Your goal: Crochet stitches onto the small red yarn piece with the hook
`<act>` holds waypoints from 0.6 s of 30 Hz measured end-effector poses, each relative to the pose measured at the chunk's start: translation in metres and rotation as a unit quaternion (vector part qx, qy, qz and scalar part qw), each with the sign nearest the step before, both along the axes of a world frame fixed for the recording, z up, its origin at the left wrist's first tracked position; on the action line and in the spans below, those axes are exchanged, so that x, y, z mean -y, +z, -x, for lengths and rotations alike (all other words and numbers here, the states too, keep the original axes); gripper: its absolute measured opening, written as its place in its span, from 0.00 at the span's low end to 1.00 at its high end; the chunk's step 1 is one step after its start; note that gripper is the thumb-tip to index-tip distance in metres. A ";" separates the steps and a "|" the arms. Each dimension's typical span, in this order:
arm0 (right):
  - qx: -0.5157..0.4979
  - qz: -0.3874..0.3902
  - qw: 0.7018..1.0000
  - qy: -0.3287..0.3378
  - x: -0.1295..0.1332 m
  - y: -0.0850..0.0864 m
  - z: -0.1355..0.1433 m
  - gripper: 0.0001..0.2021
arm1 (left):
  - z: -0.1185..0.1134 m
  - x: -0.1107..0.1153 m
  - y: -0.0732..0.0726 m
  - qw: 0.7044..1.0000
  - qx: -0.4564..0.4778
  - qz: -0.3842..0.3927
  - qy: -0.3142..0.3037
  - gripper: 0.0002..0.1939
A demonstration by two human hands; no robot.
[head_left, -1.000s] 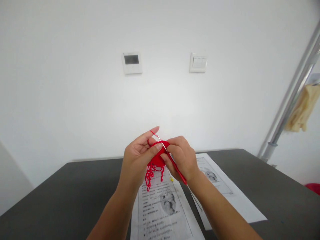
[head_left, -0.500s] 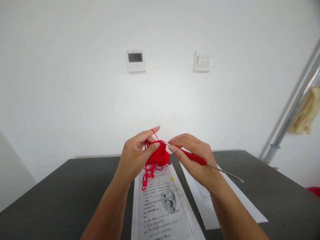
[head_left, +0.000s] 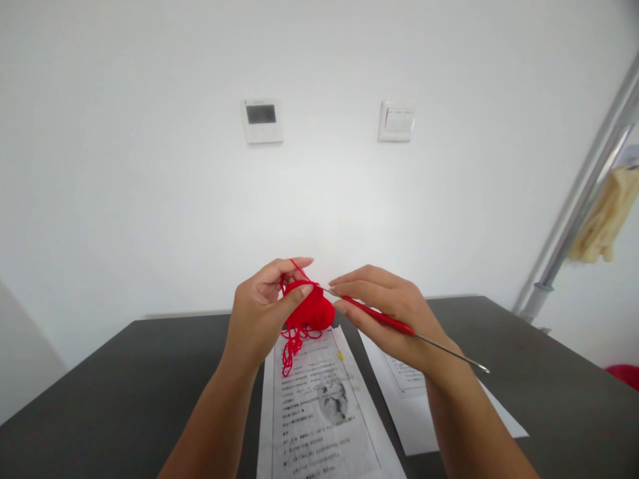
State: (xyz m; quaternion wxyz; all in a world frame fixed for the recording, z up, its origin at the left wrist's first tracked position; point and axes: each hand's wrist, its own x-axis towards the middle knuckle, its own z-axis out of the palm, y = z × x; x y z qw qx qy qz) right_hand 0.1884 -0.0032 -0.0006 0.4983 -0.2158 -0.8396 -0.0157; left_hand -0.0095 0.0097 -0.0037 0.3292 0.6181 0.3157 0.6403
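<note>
Red crochet work (head_left: 305, 307) is pinched between the thumb and fingers of my left hand (head_left: 262, 306), and a strand of red yarn runs over its raised index finger. My right hand (head_left: 389, 309) grips the red handle of a metal crochet hook (head_left: 442, 347). The hook's thin tip meets the top edge of the red piece beside my left thumb. Loose red yarn (head_left: 292, 349) dangles in loops beneath the work, over a printed sheet (head_left: 299, 426). Where the hook's point enters the stitches is too small to tell.
A second paper (head_left: 417, 426) lies under my right forearm on the dark table (head_left: 124, 399). Behind stands a white wall with a thermostat (head_left: 262, 122) and a light switch (head_left: 398, 121). At the right are a metal pole (head_left: 574, 233), a yellowish cloth (head_left: 606, 219) and a red object (head_left: 624, 374).
The view has shifted slightly. My left hand and the red piece sit a little farther left, and the hook lies flatter, its tip slightly farther from my right fingertips.
</note>
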 end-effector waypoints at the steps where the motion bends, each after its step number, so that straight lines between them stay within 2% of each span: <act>1: -0.017 0.018 1.000 0.011 0.000 0.000 0.000 0.07 | 0.001 0.001 0.001 0.999 0.019 0.019 -0.025 0.14; 5: -0.100 0.169 0.978 0.076 -0.002 -0.002 0.000 0.07 | 0.005 0.001 0.005 0.986 0.084 0.077 -0.118 0.14; 9: -0.166 0.284 0.928 0.177 -0.007 -0.003 -0.001 0.11 | 0.005 0.000 0.007 0.958 0.116 0.128 -0.229 0.14; 14: -0.188 0.362 0.861 0.304 -0.017 -0.007 0.007 0.16 | 0.001 -0.003 0.002 0.902 0.149 0.189 -0.358 0.14; 18: -0.238 0.404 0.815 0.340 -0.022 -0.012 0.018 0.15 | 0.001 -0.006 -0.001 0.884 0.162 0.202 -0.390 0.15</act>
